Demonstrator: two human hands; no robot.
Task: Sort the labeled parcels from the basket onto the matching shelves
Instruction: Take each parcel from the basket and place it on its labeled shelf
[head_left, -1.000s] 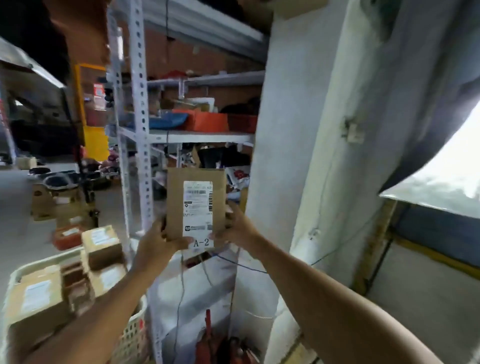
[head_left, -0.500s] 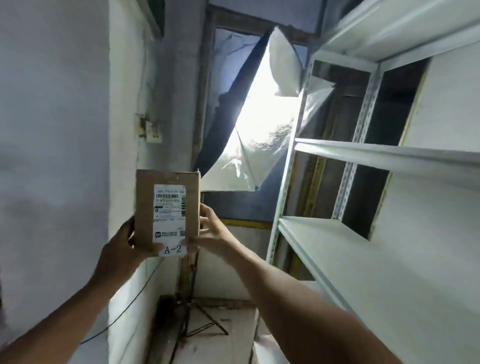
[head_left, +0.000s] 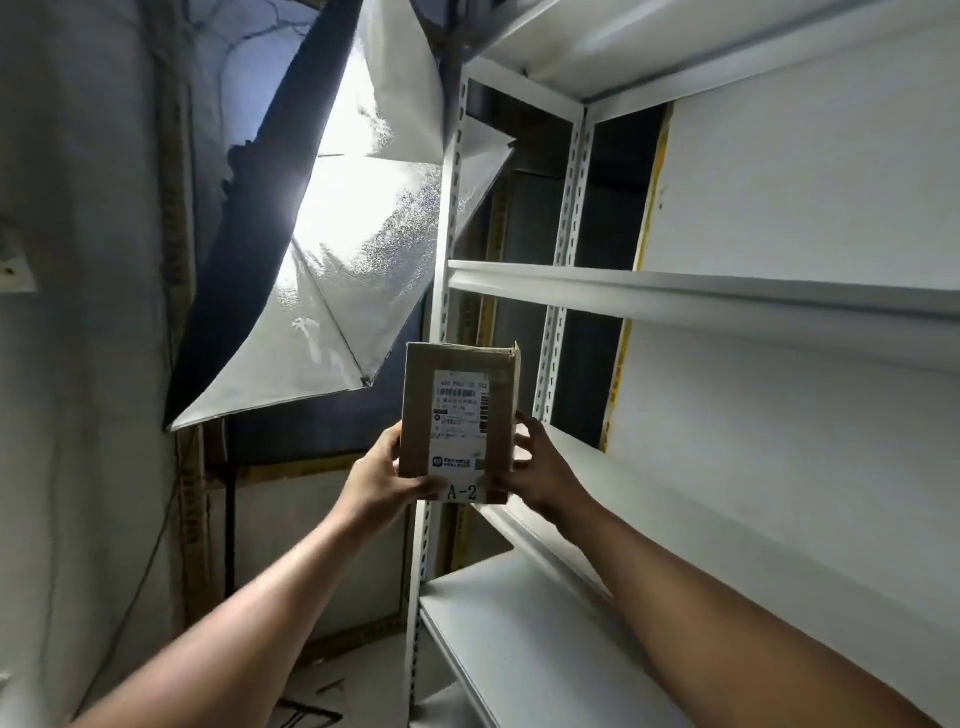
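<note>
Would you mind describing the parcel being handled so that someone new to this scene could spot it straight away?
Find the white metal shelving unit on the right. At its front left post, the left hand and right hand hold a small brown cardboard parcel upright between them. Its white shipping label has "A-2" printed at the bottom, and it is the only box in view.

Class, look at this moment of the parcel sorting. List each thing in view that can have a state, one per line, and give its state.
Cardboard parcel: held upright in the air, label facing the camera, marked A-2, not yet on a shelf.
Left hand: grips the parcel's lower left edge.
Right hand: grips the parcel's lower right edge.
White metal shelving unit: the boards in view are bare.
Reflective sheet: hanging loose, brightly backlit.
</note>
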